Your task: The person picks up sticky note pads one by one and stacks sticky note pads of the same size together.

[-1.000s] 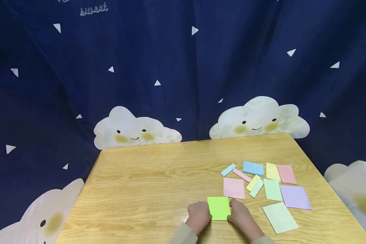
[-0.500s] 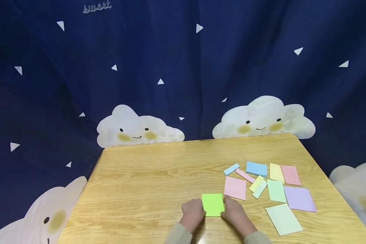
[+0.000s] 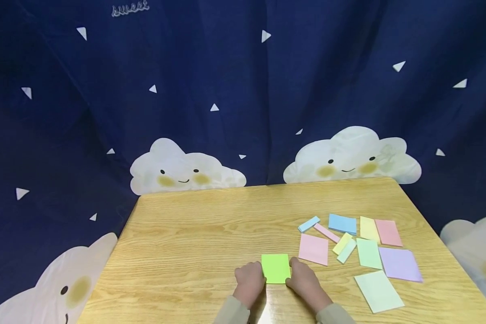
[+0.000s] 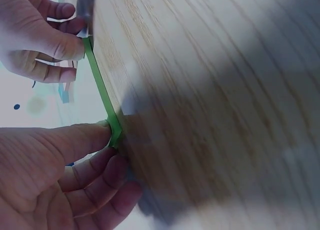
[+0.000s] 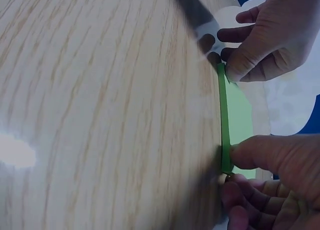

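Note:
A bright green pad of paper (image 3: 275,268) lies flat on the wooden table (image 3: 194,243) near its front edge. My left hand (image 3: 256,278) pinches the pad's left edge and my right hand (image 3: 294,276) pinches its right edge. In the left wrist view the green pad (image 4: 102,97) shows edge-on, with my left hand (image 4: 107,140) holding its near corner, thumb on top. The right wrist view shows the green pad (image 5: 231,120) with my right hand (image 5: 231,165) pinching its near corner, and the left hand (image 5: 227,65) at the far corner.
Several pastel paper pieces lie to the right: a pink sheet (image 3: 313,249), a blue one (image 3: 342,223), a purple one (image 3: 400,264), a pale green one (image 3: 378,291) and small strips (image 3: 342,243). A dark blue curtain with clouds (image 3: 243,90) hangs behind.
Both hands have slid the green pad to the left, away from the pink sheet. The other papers have not moved.

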{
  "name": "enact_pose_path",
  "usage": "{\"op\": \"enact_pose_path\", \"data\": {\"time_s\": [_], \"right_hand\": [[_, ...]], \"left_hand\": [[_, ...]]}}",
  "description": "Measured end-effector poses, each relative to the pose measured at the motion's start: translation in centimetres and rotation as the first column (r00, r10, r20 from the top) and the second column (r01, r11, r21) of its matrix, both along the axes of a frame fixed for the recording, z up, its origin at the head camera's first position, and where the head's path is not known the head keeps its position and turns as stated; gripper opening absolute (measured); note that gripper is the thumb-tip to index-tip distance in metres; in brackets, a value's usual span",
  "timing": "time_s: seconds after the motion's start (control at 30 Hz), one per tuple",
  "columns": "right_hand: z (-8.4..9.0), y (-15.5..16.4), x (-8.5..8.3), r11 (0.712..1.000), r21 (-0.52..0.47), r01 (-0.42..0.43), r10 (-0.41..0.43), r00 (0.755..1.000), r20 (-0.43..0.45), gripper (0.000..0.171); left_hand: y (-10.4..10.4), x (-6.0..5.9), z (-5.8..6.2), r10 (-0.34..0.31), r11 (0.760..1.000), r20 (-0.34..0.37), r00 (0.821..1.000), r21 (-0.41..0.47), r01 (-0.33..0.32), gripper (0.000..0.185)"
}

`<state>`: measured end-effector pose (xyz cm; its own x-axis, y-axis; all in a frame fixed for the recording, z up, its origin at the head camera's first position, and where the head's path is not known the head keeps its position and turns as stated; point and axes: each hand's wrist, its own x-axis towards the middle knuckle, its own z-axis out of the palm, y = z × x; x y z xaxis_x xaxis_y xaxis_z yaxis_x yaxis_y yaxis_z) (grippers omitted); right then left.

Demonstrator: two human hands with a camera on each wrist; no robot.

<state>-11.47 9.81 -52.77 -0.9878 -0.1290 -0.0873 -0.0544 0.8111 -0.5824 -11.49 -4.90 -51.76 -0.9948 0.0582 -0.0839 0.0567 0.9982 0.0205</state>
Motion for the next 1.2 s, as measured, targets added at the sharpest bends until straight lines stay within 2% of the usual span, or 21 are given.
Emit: {"op": "enact_pose_path", "data": {"time_s": [0.2,0.5,0.7,1.2], "right_hand": [[0.1,-0.3,0.0,1.0,0.003,0.005,-0.005,1.0,0.007,0.038],[0.1,-0.4,0.1,1.0,0.011,-0.004,0.004,1.0,-0.007,0.038],[-0.1,-0.1,0.2,1.0,0.01,0.003,-0.003,1.0,0.012,0.038],[0.9,3.5,0.2,0.997,0.019,0.078,-0.078,0.996,0.03,0.029]], "left_hand": [[-0.4,0.0,0.0,0.002,1.0,-0.001,1.0,0.018,-0.002,0.028],[-0.4,0.2,0.7,0.003,1.0,0.016,1.0,0.022,-0.004,0.031],[-0.3,0.2,0.4,0.012,0.999,0.025,1.0,0.03,-0.013,0.029],[-0.2,0.4,0.7,0.044,0.998,0.062,0.997,0.031,-0.046,0.029]]}}
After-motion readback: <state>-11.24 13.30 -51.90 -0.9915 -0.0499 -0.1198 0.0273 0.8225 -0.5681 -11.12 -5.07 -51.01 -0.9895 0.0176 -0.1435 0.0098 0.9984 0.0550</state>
